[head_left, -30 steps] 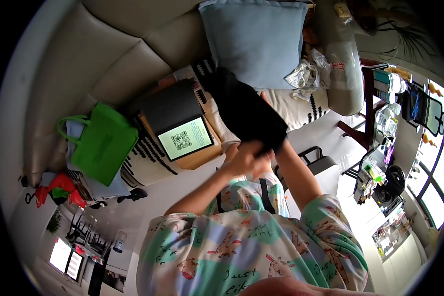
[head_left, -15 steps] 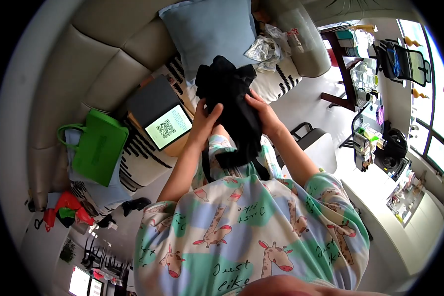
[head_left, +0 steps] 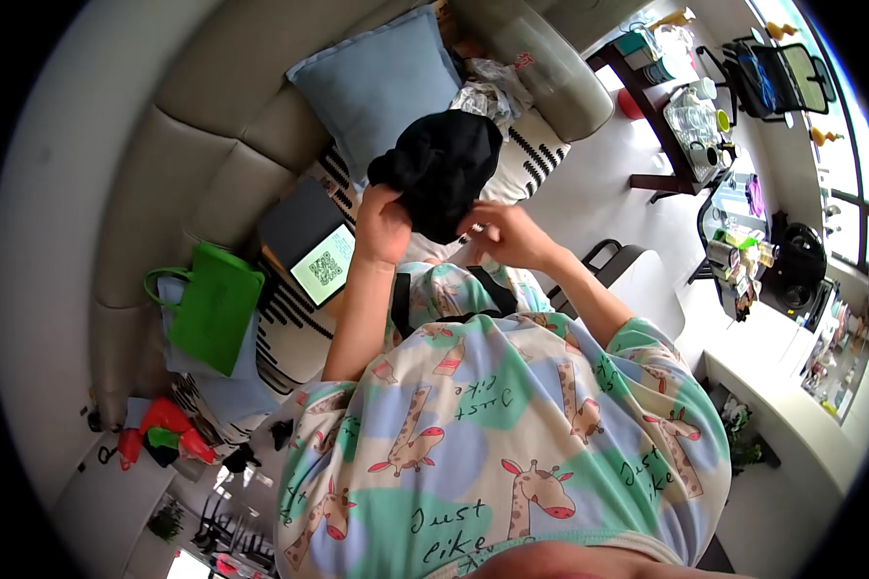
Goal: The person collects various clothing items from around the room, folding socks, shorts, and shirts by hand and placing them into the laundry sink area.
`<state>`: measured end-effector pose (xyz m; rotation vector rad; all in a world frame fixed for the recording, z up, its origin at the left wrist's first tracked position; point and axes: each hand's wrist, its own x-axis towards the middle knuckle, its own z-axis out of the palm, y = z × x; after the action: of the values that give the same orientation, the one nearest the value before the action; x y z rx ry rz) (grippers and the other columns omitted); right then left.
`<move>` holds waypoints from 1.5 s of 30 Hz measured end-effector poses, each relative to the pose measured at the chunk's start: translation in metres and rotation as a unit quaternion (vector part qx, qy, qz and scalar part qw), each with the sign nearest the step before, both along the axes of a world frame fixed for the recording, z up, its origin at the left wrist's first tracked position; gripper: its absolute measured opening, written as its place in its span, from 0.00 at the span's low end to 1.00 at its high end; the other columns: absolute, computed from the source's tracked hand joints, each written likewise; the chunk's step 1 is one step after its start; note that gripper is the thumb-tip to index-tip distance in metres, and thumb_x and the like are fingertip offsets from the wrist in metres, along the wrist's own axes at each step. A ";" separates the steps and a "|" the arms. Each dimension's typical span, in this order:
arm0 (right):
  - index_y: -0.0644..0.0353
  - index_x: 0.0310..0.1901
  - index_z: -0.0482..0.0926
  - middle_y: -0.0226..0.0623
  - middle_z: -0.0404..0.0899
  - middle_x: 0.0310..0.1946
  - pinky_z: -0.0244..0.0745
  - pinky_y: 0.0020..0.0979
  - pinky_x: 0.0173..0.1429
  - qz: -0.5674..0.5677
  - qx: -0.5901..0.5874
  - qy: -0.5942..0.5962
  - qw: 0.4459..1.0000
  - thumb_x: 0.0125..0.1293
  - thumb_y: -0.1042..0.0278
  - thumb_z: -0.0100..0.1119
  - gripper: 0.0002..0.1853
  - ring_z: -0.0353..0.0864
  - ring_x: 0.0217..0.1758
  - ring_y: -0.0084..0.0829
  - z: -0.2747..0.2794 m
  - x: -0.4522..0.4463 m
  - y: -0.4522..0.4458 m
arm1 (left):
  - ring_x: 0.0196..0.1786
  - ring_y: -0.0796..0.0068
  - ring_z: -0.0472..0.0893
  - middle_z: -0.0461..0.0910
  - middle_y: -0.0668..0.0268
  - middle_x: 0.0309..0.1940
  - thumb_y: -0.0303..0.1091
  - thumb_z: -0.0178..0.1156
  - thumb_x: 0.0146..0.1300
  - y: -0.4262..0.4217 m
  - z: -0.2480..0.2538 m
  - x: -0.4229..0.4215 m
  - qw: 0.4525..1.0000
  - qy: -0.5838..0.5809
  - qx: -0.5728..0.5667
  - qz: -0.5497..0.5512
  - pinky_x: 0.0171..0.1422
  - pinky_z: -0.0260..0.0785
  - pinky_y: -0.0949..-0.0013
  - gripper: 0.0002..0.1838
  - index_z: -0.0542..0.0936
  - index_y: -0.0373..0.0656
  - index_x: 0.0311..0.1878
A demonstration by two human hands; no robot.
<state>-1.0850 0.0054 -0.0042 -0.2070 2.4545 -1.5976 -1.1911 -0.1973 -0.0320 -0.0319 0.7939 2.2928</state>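
Note:
A bunched piece of black cloth point(head_left: 439, 169), perhaps a garment, hangs in front of me above my lap. Its exact kind is not clear from the folds. My left hand point(head_left: 384, 230) is closed on its lower left edge, the fingers partly hidden behind the fabric. At the lower right edge, my right hand point(head_left: 514, 236) has its fingers bent and apart, with a gap showing between them and the fingertips close to the cloth. Black straps point(head_left: 492, 289) lie across my lap, below both hands.
On the sofa point(head_left: 198, 116) rest a blue cushion point(head_left: 377, 82), crumpled clear plastic point(head_left: 492, 92), a tablet showing a QR code point(head_left: 323, 267) and a green bag point(head_left: 217, 309). To the right stand a grey-white seat point(head_left: 637, 294) and a dark table point(head_left: 661, 125) with glassware.
The black cloth has been gathered into a rounder bundle, its long lower part drawn up. My right hand has moved down and inward, its fingers loosened from the cloth's side.

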 end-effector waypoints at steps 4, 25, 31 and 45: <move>0.69 0.39 0.78 0.39 0.81 0.43 0.74 0.26 0.52 -0.243 -0.162 0.090 0.952 0.57 0.89 0.44 0.14 0.79 0.45 0.26 0.019 0.014 0.029 | 0.66 0.56 0.71 0.73 0.52 0.63 0.31 0.49 0.55 -0.003 0.008 0.003 0.989 -0.021 0.145 -0.024 0.73 0.61 0.55 0.30 0.71 0.32 0.63; 0.65 0.63 0.72 0.38 0.74 0.61 0.66 0.30 0.69 -0.151 -0.464 -0.279 0.827 0.68 0.57 0.60 0.27 0.73 0.63 0.31 -0.057 0.027 0.021 | 0.49 0.65 0.83 0.81 0.57 0.50 0.33 0.61 0.47 0.028 0.046 0.032 0.981 -0.019 -0.051 -0.187 0.54 0.77 0.64 0.31 0.75 0.33 0.58; 0.67 0.60 0.73 0.41 0.81 0.54 0.78 0.34 0.61 -0.077 -0.679 -0.306 0.663 0.71 0.59 0.55 0.23 0.81 0.56 0.33 0.027 0.104 0.067 | 0.53 0.63 0.82 0.81 0.55 0.51 0.44 0.47 0.70 0.015 0.047 -0.028 0.972 0.136 -0.031 -0.189 0.62 0.74 0.63 0.24 0.78 0.33 0.56; 0.66 0.66 0.66 0.45 0.76 0.59 0.74 0.39 0.63 -0.252 -0.782 0.120 0.557 0.63 0.64 0.65 0.32 0.79 0.59 0.38 0.055 0.264 -0.039 | 0.61 0.69 0.75 0.72 0.66 0.63 0.30 0.63 0.62 0.054 -0.040 0.143 0.844 0.147 -0.282 -0.431 0.63 0.69 0.62 0.38 0.58 0.51 0.74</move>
<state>-0.8207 -0.0336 0.0506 0.0944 0.2593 -3.6046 -1.0478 -0.1437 -0.0720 0.3513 1.2941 1.1732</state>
